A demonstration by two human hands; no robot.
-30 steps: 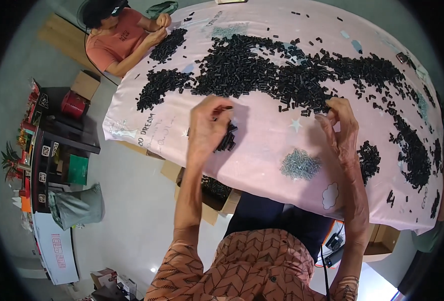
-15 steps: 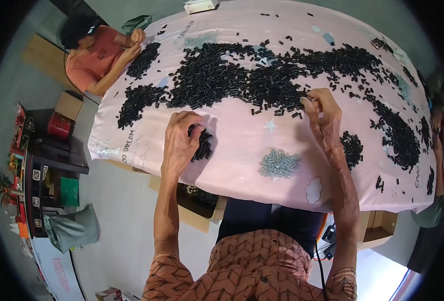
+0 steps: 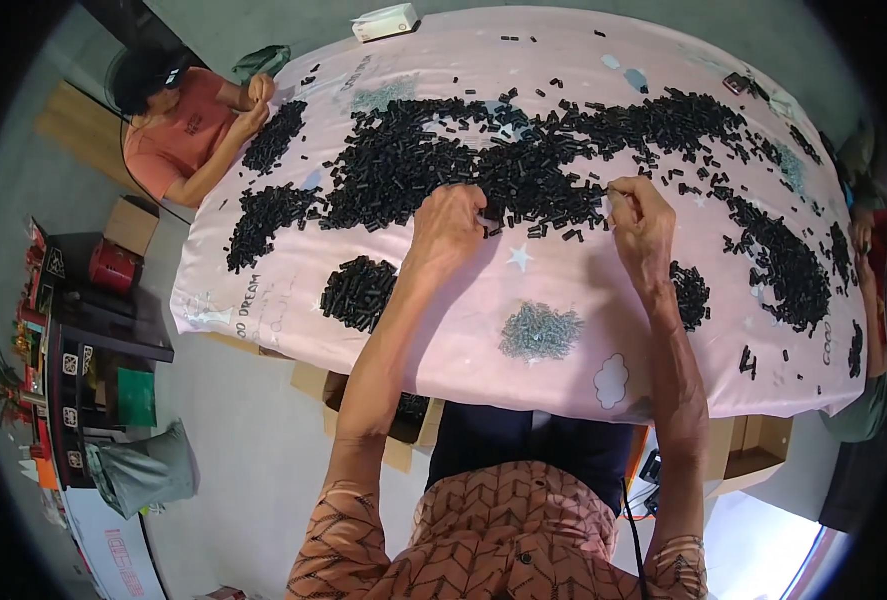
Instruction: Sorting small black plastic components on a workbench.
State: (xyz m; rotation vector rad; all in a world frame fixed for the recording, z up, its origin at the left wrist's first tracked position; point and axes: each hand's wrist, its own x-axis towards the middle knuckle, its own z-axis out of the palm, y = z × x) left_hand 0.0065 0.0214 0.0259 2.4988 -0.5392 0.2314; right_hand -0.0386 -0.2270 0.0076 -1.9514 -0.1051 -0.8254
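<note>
Black cylindrical pieces [image 3: 403,170]: main heap, long axis crosswise, beyond left hand [image 3: 450,225] and right hand [image 3: 645,225]. Left: nearer, at heap's edge; fingers curled, contents hidden. Right: thumb and forefinger close together, hold unclear. Surface: pink printed cloth [image 3: 463,350]; silvery small-parts pile [image 3: 541,331] nearside, between hands. Room: co-worker [image 3: 183,130], far left of both.

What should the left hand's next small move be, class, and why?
Probably the left hand should pinch one of the loose black pieces at the near edge of the big black pile: its fingertips are right by that edge, and the right hand is also near the pile, fingers bent toward the thumb.
</note>
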